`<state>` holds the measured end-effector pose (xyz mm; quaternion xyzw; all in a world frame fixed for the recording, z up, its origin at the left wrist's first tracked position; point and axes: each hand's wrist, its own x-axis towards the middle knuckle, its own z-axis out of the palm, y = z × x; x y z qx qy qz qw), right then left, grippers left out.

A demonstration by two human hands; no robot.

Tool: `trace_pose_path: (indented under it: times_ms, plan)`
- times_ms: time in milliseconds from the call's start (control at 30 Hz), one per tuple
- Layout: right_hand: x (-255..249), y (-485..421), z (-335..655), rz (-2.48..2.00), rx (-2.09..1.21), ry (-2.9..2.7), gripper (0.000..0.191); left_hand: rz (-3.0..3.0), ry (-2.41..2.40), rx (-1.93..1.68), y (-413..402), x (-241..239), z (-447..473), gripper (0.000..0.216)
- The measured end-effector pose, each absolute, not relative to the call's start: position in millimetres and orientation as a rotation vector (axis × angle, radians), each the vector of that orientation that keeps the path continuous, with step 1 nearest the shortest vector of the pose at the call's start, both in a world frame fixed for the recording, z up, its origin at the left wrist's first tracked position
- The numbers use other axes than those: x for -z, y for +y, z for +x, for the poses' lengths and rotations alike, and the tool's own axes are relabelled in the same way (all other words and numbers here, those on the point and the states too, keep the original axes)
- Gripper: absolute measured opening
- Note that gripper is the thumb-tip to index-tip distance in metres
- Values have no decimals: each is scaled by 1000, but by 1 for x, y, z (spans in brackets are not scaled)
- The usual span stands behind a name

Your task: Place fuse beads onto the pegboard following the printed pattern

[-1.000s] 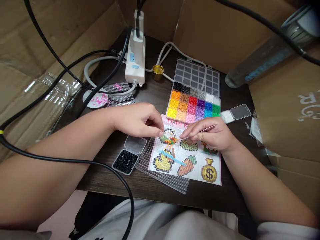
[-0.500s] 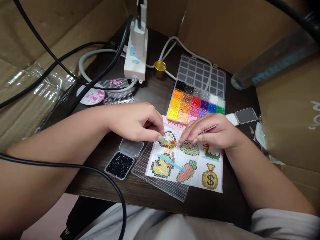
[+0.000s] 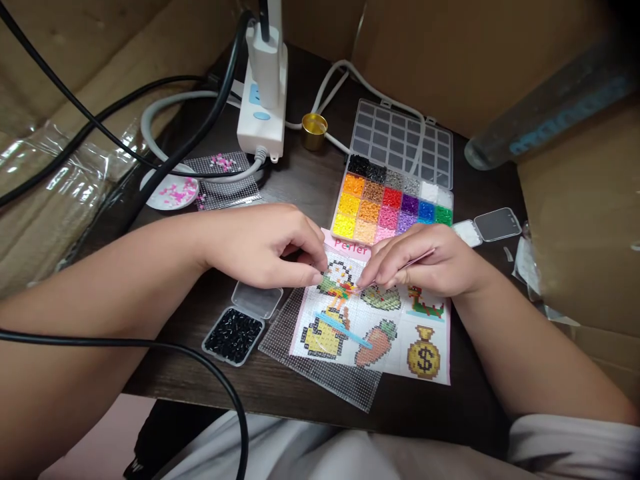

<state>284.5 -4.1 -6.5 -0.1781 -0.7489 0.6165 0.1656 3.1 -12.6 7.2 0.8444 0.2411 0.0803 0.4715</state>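
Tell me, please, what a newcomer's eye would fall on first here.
The compartment box of rainbow-coloured beads, beyond the hands, stands out most. In front of it the left hand and the right hand, which grips thin tweezers, nearly meet over the pixel pattern sheet. A small box of black beads lies open left of the sheet.
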Motion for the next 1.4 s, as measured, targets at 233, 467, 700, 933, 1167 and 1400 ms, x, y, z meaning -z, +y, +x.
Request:
trace_pose_path:
  times_ms: [233,467,700,933,1167,1400]
  plan:
    - [6,-4,284,-506,-1787,-2139,10,2057,601,-188,-12,-5,2,16]
    - [6,-4,282,-494,-1802,-2122,9,2062,600,-182,-12,-5,2,17]
    - [7,-4,283,-473,-1796,-2123,10,2073,587,-187,-13,-8,3,17]
    - [9,-4,280,-424,-1761,-2133,9,2106,592,-148,-13,-9,2,20]
    - [11,-7,280,-517,-1779,-2059,7,2099,577,-157,-12,-10,3,20]
    - [11,-6,275,-508,-1890,-1887,4,2075,582,-169,-12,-10,1,17]
